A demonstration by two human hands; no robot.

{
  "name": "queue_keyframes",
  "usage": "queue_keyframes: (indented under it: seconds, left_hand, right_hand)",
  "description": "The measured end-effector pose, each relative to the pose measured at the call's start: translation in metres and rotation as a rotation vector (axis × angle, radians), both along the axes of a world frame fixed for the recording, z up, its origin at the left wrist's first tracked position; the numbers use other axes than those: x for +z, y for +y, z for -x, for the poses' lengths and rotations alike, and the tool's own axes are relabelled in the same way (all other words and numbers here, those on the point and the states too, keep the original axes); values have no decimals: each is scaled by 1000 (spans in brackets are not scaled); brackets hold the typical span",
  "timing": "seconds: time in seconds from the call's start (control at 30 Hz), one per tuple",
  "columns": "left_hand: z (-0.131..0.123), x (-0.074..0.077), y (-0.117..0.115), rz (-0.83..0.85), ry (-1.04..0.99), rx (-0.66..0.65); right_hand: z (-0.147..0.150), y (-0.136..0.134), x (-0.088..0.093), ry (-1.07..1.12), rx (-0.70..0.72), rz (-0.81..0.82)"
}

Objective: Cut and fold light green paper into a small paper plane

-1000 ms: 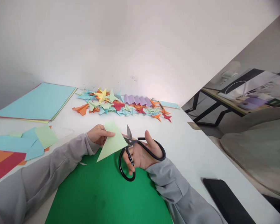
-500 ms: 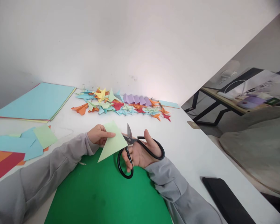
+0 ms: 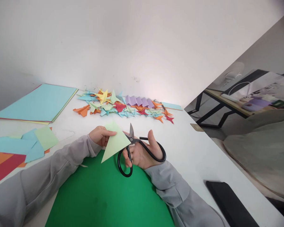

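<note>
A light green piece of paper (image 3: 115,143), triangular in outline, is pinched between the thumb and fingers of my left hand (image 3: 101,135). My right hand (image 3: 145,154) has its fingers and thumb through the black loop handles of a pair of scissors (image 3: 132,139). The blades stand apart, one pointing up and the other partly hidden at the paper's right edge. Beneath both hands lies a green sheet (image 3: 109,195) at the front of the white table (image 3: 186,151).
Folded paper shapes (image 3: 119,105) in several colours line the wall. A stack of large sheets (image 3: 38,102) and loose paper pieces (image 3: 14,145) lie left. A black flat object (image 3: 229,201) rests right; beyond stands another table (image 3: 229,102) with a white bag (image 3: 260,85).
The scissors' lower handle has shifted slightly up and left, and the blades have turned a little. The green paper has moved slightly right and up, still in my left hand.
</note>
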State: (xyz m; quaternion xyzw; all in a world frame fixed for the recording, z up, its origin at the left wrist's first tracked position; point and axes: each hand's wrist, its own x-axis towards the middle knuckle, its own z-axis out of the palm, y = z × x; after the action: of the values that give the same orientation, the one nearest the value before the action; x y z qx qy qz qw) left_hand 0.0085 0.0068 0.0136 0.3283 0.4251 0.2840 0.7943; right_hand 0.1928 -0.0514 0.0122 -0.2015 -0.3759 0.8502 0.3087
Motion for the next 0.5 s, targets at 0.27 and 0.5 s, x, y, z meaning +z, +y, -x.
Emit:
queue_keyframes:
  seconds: [0.27,0.5]
  left_hand:
    - [-1,-3,0,-17,0,31]
    - [1,-2,-1,-37,-31,2]
  right_hand:
    - [0,0,-1,48,-11,-28]
    - [-3,0,-3,51,20,-15]
